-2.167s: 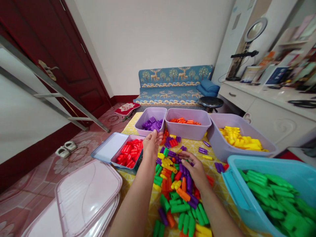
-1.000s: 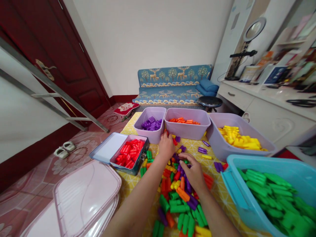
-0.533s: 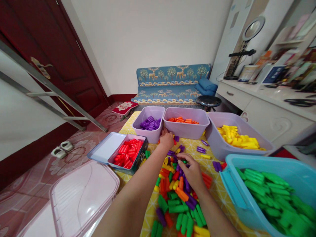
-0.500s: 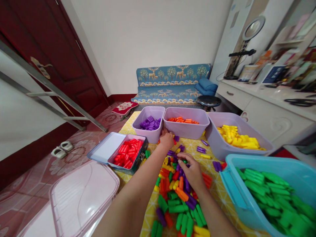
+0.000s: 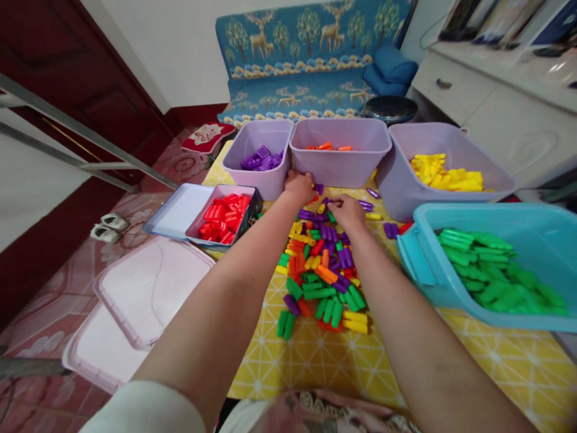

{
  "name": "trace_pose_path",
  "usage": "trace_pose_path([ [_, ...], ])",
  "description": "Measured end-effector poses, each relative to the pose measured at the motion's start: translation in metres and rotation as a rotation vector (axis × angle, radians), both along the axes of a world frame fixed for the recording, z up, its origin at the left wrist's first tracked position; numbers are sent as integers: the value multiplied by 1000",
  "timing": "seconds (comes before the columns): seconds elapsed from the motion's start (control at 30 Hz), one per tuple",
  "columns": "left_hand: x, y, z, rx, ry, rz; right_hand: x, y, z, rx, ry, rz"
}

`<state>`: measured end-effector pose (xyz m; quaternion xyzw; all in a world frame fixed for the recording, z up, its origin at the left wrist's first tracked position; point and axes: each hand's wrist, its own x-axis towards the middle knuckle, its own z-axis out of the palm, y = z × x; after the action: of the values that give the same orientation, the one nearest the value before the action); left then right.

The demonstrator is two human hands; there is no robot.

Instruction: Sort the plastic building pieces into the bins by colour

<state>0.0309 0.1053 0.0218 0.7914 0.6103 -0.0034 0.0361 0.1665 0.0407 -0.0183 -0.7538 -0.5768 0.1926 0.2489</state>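
Note:
A heap of short plastic pegs point(image 5: 322, 270) in green, purple, orange, yellow and red lies on the yellow-clothed table point(image 5: 315, 361). My left hand point(image 5: 297, 186) rests at the heap's far end, against the foot of the purple-peg bin point(image 5: 252, 141) and the orange-peg bin point(image 5: 338, 123). Its fingers are curled under, and what they hold is hidden. My right hand point(image 5: 346, 211) lies just beside it, fingers bent down among purple pegs. Its grasp is hidden too.
A lilac bin of yellow pegs point(image 5: 401, 180) and a teal bin of green pegs point(image 5: 419, 264) stand at the right. An open tin of red pegs point(image 5: 246, 219) sits at the table's left edge. Pink lids point(image 5: 148, 288), shoes point(image 5: 106, 225) and a ladder point(image 5: 90, 144) are on the left.
The view has tipped down and drawn closer. My right hand has slid forward to the heap's far end, beside my left hand, which stays at the foot of the bins.

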Motion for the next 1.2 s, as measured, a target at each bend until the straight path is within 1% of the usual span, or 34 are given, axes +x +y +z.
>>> trace_pose_path([
  [0.07,1,2,1,10,17,-3,1,6,-2,-28,-3,-11],
  [0.23,5,1,1,45,-5,22,1,15,-1,-87,-20,-24],
  [0.4,8,0,7,45,-25,74,-3,15,-2,-97,-71,-68],
  [0.53,9,0,9,91,-45,121,-4,14,-1,-111,-77,-65],
  [0.7,5,-6,6,-20,-51,89,-4,13,-2,-87,-90,-68],
  [0.83,-3,-9,16,-31,-33,39,-4,12,-4,-90,-99,-78],
  [0.93,-8,-8,21,-58,-44,44,-4,12,-4,-88,-94,-66],
  [1.0,-9,-8,17,-62,-80,-1,-3,11,-4,-82,-92,-51],
  [1.03,-8,-9,12,-68,-102,-49,-3,11,-4,-79,-91,-45],
  [1.1,-6,-12,0,-134,-142,-172,-2,10,-4,-71,-89,-31],
  [1.2,-5,-22,-16,-96,-175,-215,-1,9,-3,-60,-89,-1],
])
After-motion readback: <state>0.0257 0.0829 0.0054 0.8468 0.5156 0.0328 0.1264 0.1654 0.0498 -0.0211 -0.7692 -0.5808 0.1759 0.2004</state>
